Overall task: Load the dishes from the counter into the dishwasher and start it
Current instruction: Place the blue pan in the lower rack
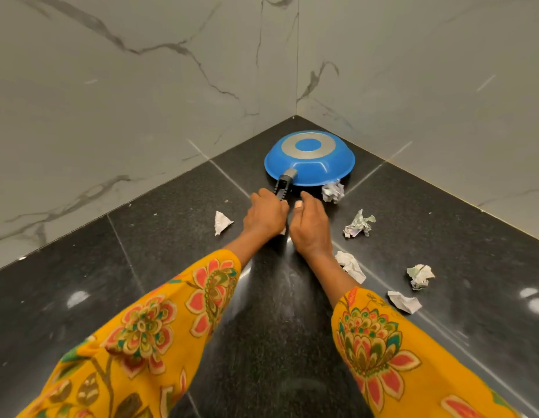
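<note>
Standing over the polished black granite counter (159,260), the person reaches both arms forward in yellow floral-print sleeves (147,333). Scattered on the right part of the counter lie crumpled scraps of white paper: a flat folded piece (404,302) nearest, a balled one (420,276) just beyond it, and a third scrap (351,266) touching the right forearm. Farther on sits a greenish-white wad (359,224), and to the left of the hands a small folded white scrap (221,222).

The left hand (266,214) has its fingers curled round the black plastic handle (282,186) of the pan, gripping it. The right hand (311,224) hovers just beside the left, fingers loosely bent and holding nothing, thumb (298,204) raised near the handle; contact with the handle cannot be confirmed.

The blue round frying pan (309,158) lies upside down on the counter in the far corner, its grey metal base ring (309,146) facing up, handle pointing toward the person. Another crumpled paper ball (333,191) touches the pan's near rim. Grey-veined marble wall tiles (141,86) meet behind the pan.
</note>
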{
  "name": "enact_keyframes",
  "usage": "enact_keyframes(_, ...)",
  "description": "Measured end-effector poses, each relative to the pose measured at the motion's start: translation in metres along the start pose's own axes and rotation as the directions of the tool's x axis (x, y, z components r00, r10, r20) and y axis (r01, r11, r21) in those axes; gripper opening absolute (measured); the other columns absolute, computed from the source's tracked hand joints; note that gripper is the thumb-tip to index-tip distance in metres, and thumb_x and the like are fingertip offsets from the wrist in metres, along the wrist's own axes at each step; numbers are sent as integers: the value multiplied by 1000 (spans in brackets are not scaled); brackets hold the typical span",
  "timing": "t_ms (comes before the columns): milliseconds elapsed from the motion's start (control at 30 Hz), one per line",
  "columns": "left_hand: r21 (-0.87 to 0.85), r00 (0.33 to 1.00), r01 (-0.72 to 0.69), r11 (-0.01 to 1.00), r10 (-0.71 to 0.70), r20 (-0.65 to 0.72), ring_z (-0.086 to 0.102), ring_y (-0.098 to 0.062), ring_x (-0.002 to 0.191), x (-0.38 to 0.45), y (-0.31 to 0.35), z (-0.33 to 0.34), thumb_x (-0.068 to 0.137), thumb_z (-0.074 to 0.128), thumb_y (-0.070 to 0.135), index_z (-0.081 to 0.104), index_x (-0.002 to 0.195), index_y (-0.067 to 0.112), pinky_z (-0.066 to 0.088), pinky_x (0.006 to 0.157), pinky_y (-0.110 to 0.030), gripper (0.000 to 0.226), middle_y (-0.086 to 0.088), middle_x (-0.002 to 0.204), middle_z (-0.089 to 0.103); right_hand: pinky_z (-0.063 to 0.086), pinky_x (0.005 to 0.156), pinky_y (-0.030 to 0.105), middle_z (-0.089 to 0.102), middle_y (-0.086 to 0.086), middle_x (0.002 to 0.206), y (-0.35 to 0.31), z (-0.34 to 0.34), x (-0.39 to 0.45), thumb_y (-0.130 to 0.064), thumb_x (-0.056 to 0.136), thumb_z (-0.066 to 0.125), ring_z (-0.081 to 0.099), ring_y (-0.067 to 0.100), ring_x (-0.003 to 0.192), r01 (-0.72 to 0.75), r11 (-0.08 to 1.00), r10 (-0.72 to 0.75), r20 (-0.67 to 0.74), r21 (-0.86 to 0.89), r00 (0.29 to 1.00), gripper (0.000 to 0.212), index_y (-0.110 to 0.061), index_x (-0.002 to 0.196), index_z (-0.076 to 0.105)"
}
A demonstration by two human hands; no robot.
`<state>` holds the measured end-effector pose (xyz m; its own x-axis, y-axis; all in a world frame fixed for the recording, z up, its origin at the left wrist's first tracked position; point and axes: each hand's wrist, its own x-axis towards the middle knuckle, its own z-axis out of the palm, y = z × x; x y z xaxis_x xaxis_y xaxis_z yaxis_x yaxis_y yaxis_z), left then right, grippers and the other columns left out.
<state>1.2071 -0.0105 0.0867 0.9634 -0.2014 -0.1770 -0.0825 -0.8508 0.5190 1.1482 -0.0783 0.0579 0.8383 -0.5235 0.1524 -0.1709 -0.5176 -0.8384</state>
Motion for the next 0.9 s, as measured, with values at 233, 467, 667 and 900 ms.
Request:
enact_keyframes(233,-201,994,8,980,-30,-107,57,-36,99,-51,-21,-21,91,46,36,47,112,1,47,78,-40,40,-17,118,51,31,105,30,49,14,138,-1,-13,-27,-38,95,28,43,25,128,-146,962,180,-135,230,974,55,-6,136,45)
enact_keyframes(467,-314,993,-91,945,61,-106,62,-37,84,-116,-49,-27,80,45,46,55,99,-1,51,68,-44,52,-23,101,61,37,94,33,58,13,121,-10,-25,-88,-33,102,32,51,28,115,-244,923,283,-97,298,954,39,-9,125,53)
enact_keyframes(667,-268,988,-142,953,119,-101,61,-37,88,-188,-49,-22,88,49,41,54,97,-2,49,69,-43,45,-20,98,58,44,95,40,60,-1,100,-28,-49,-145,-45,96,38,54,18,101,-330,691,483,-71,643,873,30,-26,93,61)
enact_keyframes(900,-273,995,-103,957,97,-37,54,-33,108,-288,-46,-4,92,48,39,44,116,3,46,88,-40,43,-15,121,48,47,95,43,63,12,116,-59,-92,-204,-41,96,43,60,27,108,-91,216,572,-51,972,819,37,-15,120,56)
